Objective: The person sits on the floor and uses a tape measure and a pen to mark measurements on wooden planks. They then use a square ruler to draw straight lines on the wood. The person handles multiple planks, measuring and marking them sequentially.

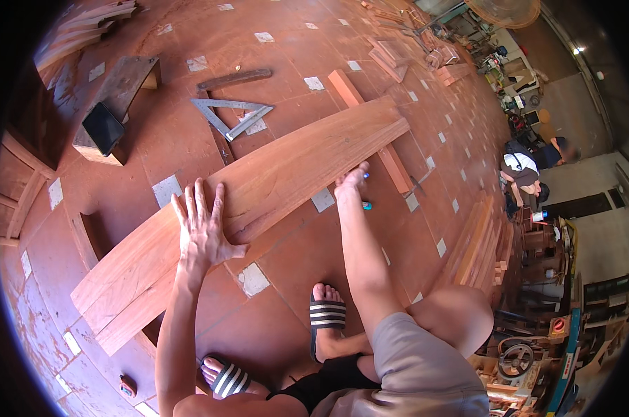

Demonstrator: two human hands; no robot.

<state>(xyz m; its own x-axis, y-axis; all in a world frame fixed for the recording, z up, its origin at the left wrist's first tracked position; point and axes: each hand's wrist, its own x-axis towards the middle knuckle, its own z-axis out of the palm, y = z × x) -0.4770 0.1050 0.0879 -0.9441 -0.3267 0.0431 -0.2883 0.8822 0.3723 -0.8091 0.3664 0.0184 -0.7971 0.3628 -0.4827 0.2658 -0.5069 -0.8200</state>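
A long, curved wooden board [293, 167] lies slantwise in front of me, from the lower left to the upper right. My left hand [204, 226] rests flat on it with the fingers spread. By the board's near edge, toward its right end, my right hand [352, 181] has its fingers closed. A small blue bit shows beside those fingers, but I cannot make out what they hold. Under the board's right part runs a reddish wooden beam [391, 167]. A second wooden support [88, 240] shows beneath the left part.
A metal set square [229, 118] and a dark wood strip [234, 78] lie beyond the board. A tablet [103, 128] leans on a low wooden bench [123, 90]. Red tape measure [127, 386] at lower left; stacked planks [470, 243] right. Two people [526, 167] work farther right.
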